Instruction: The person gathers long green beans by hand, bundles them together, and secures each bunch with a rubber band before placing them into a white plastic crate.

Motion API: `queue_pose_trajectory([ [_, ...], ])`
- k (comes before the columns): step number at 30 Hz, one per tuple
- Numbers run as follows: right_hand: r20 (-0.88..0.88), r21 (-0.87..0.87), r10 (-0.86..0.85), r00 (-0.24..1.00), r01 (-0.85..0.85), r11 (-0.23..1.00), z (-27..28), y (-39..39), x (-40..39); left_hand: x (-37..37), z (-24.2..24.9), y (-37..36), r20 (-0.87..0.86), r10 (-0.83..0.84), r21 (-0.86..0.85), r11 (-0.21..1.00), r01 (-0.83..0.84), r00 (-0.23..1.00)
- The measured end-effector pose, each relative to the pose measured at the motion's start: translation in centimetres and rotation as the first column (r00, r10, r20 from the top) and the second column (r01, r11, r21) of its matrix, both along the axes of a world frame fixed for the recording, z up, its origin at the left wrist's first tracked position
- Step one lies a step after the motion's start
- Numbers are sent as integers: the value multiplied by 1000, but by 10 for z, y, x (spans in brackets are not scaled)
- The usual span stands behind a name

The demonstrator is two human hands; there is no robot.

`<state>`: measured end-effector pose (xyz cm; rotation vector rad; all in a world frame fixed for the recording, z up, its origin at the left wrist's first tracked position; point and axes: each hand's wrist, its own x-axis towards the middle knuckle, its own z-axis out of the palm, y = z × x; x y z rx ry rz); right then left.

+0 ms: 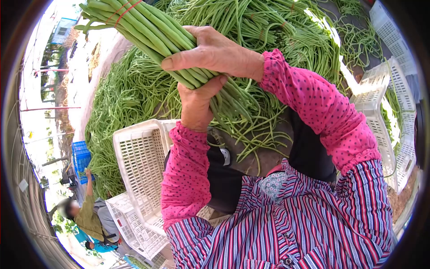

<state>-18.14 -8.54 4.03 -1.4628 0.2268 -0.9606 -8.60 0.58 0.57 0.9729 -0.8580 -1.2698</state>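
A thick bundle of long green beans (148, 31) is held up at a slant in front of me, with red bands around it near its upper end. My right hand (215, 51) closes over the middle of the bundle, thumb lying across the beans. Just below, my left hand (197, 101) grips the same bundle from underneath; part of its fingers is hidden behind the beans. The loose lower ends (233, 101) hang past both wrists above the large bean pile (130, 103).
White plastic crates stand at my left (143, 143) and at my right (398, 130), the right one with some beans. A blue crate (81, 161) is beyond the pile at far left, where another person (92, 215) reaches toward it. More beans lie at upper right.
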Motion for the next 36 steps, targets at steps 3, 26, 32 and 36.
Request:
queue_pose_trajectory([
  [3, -109, -34, -22, 994, 19, 999, -13, -6, 2, 7, 9, -1, 9, 65, -51, 997, -64, 998],
  [26, -322, -329, -197, 926, 86, 940, -48, 34, 13, 30, 11, 0, -45, 471, -111, 874, -473, 881],
  [32, -404, -382, -307, 862, 147, 913, -49, 39, 13, 22, 4, -6, -19, 504, -105, 858, -503, 864],
  [36, -449, -370, -316, 836, 148, 917, -50, 34, 12, 17, -1, -11, -19, 509, -37, 860, -510, 860],
])
